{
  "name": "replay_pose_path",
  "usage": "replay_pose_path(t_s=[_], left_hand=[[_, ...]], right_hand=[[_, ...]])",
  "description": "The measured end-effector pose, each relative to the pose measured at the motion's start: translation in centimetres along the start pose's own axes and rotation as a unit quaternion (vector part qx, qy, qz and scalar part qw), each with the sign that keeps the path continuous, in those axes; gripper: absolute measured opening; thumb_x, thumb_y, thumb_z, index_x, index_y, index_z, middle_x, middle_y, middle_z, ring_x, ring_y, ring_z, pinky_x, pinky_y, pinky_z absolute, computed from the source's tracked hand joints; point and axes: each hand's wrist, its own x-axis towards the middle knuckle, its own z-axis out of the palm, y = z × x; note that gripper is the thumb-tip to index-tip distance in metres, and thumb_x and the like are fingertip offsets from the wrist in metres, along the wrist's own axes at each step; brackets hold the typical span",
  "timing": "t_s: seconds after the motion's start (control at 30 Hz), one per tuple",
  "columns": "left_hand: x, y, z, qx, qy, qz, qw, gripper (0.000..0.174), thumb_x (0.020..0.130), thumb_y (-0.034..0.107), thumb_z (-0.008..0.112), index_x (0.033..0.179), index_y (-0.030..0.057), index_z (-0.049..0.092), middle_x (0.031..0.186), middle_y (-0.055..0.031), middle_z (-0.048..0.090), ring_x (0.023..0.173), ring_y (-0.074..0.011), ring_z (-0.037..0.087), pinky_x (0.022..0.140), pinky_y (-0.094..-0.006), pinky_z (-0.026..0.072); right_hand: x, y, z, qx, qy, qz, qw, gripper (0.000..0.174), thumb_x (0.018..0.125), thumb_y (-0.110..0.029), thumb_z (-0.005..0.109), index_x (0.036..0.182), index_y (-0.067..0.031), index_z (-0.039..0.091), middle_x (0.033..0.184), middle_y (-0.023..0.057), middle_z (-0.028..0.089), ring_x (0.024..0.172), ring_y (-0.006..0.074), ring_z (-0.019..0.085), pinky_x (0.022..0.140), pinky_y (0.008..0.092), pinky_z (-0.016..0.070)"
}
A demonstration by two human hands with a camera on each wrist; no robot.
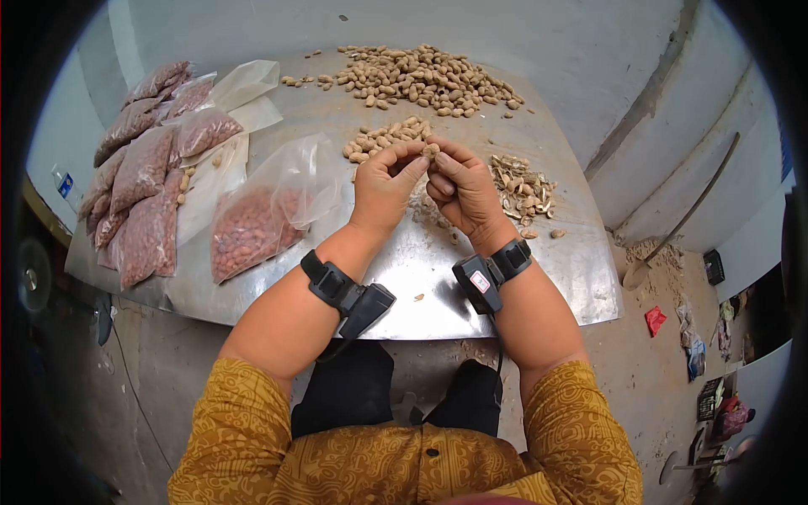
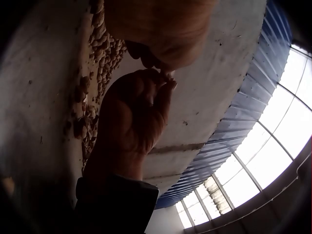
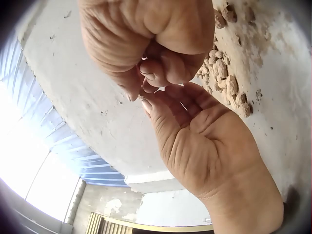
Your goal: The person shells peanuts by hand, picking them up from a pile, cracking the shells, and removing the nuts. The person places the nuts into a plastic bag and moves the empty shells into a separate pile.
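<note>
Over the metal table [image 1: 396,295], my left hand [image 1: 380,189] and right hand [image 1: 465,187] meet at the fingertips. Between them is a peanut in its shell [image 1: 431,151], pinched by thumb and fingers of both hands. The wrist views show the fingertips together, with the peanut mostly hidden by them. Just beyond the hands lies a small pile of unshelled peanuts [image 1: 387,137]. Beside the right hand is a heap of broken peanut shells [image 1: 520,185]. Below and between the hands, some pale bits [image 1: 427,210] lie on the table, partly covered by the right hand.
A large mound of unshelled peanuts [image 1: 429,77] lies at the table's far side. To the left, an open clear bag [image 1: 252,240] holds reddish peanut kernels, near several stacked filled bags [image 1: 143,168]. A wall [image 1: 522,34] stands behind the table.
</note>
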Motion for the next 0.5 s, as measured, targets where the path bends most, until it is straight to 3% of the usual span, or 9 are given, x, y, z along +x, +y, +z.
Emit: replay_pose_path(t_s=[0.23, 0.33, 0.5], left_hand=[[-0.16, 0.08, -0.08, 0.02, -0.003, -0.004, 1.0, 0.021, 0.083, 0.006, 0.061, 0.102, -0.0012, 0.06, 0.094, -0.0054, 0.062, 0.085, -0.0105, 0.058, 0.078, -0.0219, 0.0461], [-0.14, -0.05, 0.06, 0.014, 0.017, 0.021, 1.0, 0.02, 0.08, 0.008, 0.063, 0.099, -0.0007, 0.061, 0.087, -0.0045, 0.064, 0.078, -0.0091, 0.059, 0.071, -0.0218, 0.0473], [-0.1, 0.18, -0.17, 0.031, -0.006, 0.008, 0.999, 0.024, 0.081, 0.008, 0.063, 0.103, -0.0013, 0.06, 0.093, -0.0052, 0.062, 0.084, -0.01, 0.057, 0.076, -0.0218, 0.0454]], right_hand=[[-0.16, 0.03, 0.18, -0.005, -0.005, -0.002, 1.0, 0.019, 0.083, -0.007, 0.06, 0.102, -0.002, 0.059, 0.078, 0.0024, 0.058, 0.051, 0.0053, 0.041, 0.045, 0.0183, 0.0333], [0.03, 0.05, 0.01, -0.014, 0.001, -0.003, 1.0, 0.016, 0.084, -0.006, 0.058, 0.1, -0.0024, 0.059, 0.074, 0.0023, 0.057, 0.05, 0.0056, 0.041, 0.045, 0.0184, 0.0337], [-0.07, 0.06, 0.07, 0.018, -0.017, -0.004, 1.0, 0.014, 0.085, -0.004, 0.054, 0.098, -0.0027, 0.058, 0.071, 0.0022, 0.055, 0.049, 0.0061, 0.041, 0.044, 0.0183, 0.0338]])
